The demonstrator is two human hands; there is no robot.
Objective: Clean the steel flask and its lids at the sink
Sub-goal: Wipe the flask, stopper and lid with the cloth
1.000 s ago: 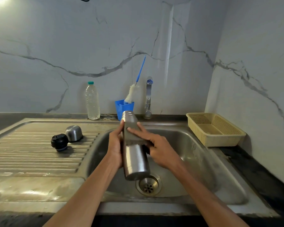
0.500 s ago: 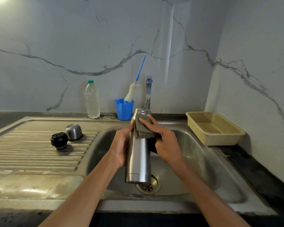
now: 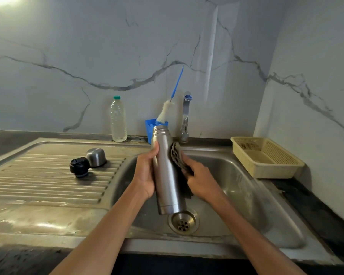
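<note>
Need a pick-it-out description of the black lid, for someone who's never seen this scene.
Start at the steel sink; its ribbed draining board runs off to the left. Two small lids sit touching there. The black lid is the nearer, left one: dark plastic and ridged, unlike the smooth steel cap just behind it to the right.

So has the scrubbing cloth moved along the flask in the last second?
Yes. The right hand has brought the cloth from the front round to the flask's right side, the tap side.
</note>
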